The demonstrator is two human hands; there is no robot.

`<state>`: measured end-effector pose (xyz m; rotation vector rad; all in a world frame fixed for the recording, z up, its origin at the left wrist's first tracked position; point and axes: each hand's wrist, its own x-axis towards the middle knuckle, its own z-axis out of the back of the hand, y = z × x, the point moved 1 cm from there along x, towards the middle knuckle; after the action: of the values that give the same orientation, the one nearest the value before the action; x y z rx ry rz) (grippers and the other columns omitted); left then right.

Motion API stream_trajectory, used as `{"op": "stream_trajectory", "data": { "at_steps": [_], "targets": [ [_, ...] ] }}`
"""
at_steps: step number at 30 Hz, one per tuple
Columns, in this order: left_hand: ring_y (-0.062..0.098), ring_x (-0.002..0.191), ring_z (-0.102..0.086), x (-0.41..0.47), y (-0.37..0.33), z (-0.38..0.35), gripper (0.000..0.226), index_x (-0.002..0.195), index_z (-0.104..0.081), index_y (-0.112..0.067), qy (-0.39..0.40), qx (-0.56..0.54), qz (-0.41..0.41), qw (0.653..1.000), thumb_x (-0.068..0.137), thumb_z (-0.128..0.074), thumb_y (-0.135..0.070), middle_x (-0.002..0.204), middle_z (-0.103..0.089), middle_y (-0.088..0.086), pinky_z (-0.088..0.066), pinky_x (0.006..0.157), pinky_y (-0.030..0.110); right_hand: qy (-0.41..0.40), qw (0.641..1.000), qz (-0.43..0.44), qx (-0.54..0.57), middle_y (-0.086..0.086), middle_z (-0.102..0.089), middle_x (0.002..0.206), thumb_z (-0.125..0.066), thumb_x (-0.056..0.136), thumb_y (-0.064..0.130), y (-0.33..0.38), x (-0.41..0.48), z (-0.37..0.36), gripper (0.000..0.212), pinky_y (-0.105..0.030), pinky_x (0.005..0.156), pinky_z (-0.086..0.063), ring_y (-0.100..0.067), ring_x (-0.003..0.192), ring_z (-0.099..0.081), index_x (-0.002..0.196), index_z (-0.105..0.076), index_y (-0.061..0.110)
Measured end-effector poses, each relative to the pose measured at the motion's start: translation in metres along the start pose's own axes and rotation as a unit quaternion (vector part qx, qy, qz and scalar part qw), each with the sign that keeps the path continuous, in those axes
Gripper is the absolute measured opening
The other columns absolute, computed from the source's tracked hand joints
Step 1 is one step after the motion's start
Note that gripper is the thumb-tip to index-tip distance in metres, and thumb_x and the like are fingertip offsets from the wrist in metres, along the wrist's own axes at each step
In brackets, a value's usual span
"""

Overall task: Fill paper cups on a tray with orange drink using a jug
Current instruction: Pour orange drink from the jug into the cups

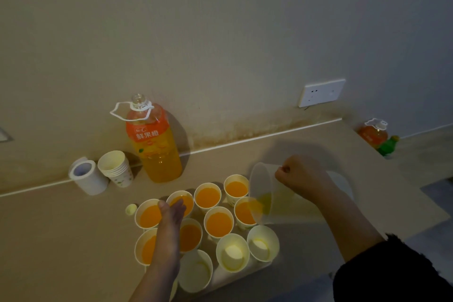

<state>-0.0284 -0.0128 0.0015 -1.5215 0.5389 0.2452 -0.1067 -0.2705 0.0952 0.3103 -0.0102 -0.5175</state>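
So a pale wooden bench (73,240) is seen running along the wall, and a big uncapped bottle of orange drink (154,144) is stood at the back of it. The tray (247,271) is mostly hidden under a cluster of paper cups (219,224); eight look filled with orange, and the three nearest ones (232,252) are still dry. A clear jug (263,193) is tipped over the right-hand filled cup (245,212), with a bit of drink pooled at its lip. It's gripped by the right hand (304,176), fingers wrapped tight round the handle side. The left hand (171,218) is laid over the left cups, fingers together and flat. A white roll (87,175) and a stack of spare cups (116,168) are parked left of the bottle, and a small yellowish cap (131,209) is left beside the tray.
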Motion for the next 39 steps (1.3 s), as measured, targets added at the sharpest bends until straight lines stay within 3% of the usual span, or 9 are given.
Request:
{"op": "stream_trajectory", "data": {
  "at_steps": [4, 13, 18, 23, 26, 29, 32, 39],
  "targets": [
    [0.023, 0.133, -0.040, -0.002, 0.001, -0.002, 0.093, 0.134, -0.050, -0.016, 0.003, 0.009, -0.008, 1.000, 0.070, -0.015, -0.073, 0.137, -0.053, 0.007, -0.019, 0.116, 0.045, -0.001, 1.000, -0.021, 0.023, 0.000, -0.032, 0.047, -0.055, 0.084, 0.022, -0.008, -0.001, 0.004, 0.043, -0.028, 0.047, -0.022, -0.014, 0.046, -0.031, 0.046, -0.035, 0.017],
    [0.022, 0.130, -0.044, -0.006, -0.001, -0.007, 0.075, 0.132, -0.052, -0.015, 0.011, -0.003, -0.016, 1.000, 0.090, -0.012, -0.064, 0.137, -0.053, 0.008, -0.022, 0.112, 0.041, -0.034, 0.996, -0.047, 0.063, 0.001, -0.025, 0.048, -0.055, 0.083, 0.018, -0.017, -0.007, 0.015, 0.046, -0.029, 0.048, -0.017, -0.014, 0.047, -0.025, 0.046, -0.027, 0.019],
    [0.022, 0.130, -0.044, -0.006, -0.002, -0.005, 0.087, 0.131, -0.052, -0.017, 0.011, -0.001, -0.014, 1.000, 0.076, -0.014, -0.072, 0.136, -0.054, 0.007, -0.021, 0.114, 0.044, -0.068, 0.993, -0.047, 0.089, 0.001, -0.030, 0.046, -0.055, 0.081, 0.024, -0.021, -0.006, 0.019, 0.046, -0.030, 0.052, -0.024, -0.019, 0.049, -0.034, 0.043, -0.030, 0.018],
    [0.021, 0.128, -0.045, -0.006, -0.003, -0.002, 0.080, 0.128, -0.054, -0.017, 0.005, -0.015, -0.023, 1.000, 0.082, -0.014, -0.069, 0.134, -0.055, 0.009, -0.022, 0.112, 0.042, -0.084, 0.986, -0.071, 0.122, 0.002, -0.035, 0.044, -0.055, 0.081, 0.026, -0.018, 0.003, 0.020, 0.047, -0.029, 0.055, -0.030, -0.021, 0.049, -0.040, 0.038, -0.039, 0.017],
    [0.021, 0.128, -0.045, -0.005, -0.005, 0.001, 0.075, 0.129, -0.054, -0.015, -0.001, -0.029, -0.019, 0.999, 0.088, -0.014, -0.065, 0.135, -0.054, 0.010, -0.023, 0.112, 0.040, -0.087, 0.985, -0.083, 0.121, 0.003, -0.040, 0.049, -0.052, 0.087, 0.025, -0.008, 0.010, 0.019, 0.043, -0.028, 0.054, -0.030, -0.019, 0.054, -0.046, 0.046, -0.041, 0.018],
    [0.021, 0.129, -0.045, -0.004, -0.006, 0.004, 0.072, 0.129, -0.053, -0.016, -0.005, -0.034, -0.017, 0.999, 0.092, -0.012, -0.062, 0.135, -0.054, 0.010, -0.022, 0.113, 0.040, -0.074, 0.988, -0.079, 0.110, -0.003, -0.053, 0.062, -0.050, 0.091, 0.025, 0.003, 0.016, 0.018, 0.030, -0.025, 0.054, -0.031, -0.015, 0.059, -0.048, 0.066, -0.060, 0.013],
    [0.021, 0.130, -0.044, -0.002, -0.007, 0.006, 0.071, 0.129, -0.053, -0.017, -0.011, -0.032, -0.020, 0.999, 0.092, -0.011, -0.061, 0.136, -0.054, 0.009, -0.021, 0.115, 0.043, -0.060, 0.992, -0.078, 0.078, -0.009, -0.060, 0.076, -0.048, 0.091, 0.026, 0.012, 0.021, 0.017, 0.027, -0.026, 0.065, -0.033, -0.021, 0.070, -0.052, 0.083, -0.067, 0.008],
    [0.021, 0.130, -0.044, 0.001, -0.008, 0.005, 0.073, 0.132, -0.051, -0.016, -0.013, -0.030, -0.026, 0.999, 0.090, -0.011, -0.062, 0.136, -0.053, 0.009, -0.020, 0.116, 0.043, -0.042, 0.996, -0.061, 0.054, -0.004, -0.046, 0.055, -0.049, 0.087, 0.024, 0.015, 0.040, 0.001, 0.033, -0.027, 0.053, -0.029, -0.018, 0.055, -0.045, 0.057, -0.052, 0.010]
  ]
}}
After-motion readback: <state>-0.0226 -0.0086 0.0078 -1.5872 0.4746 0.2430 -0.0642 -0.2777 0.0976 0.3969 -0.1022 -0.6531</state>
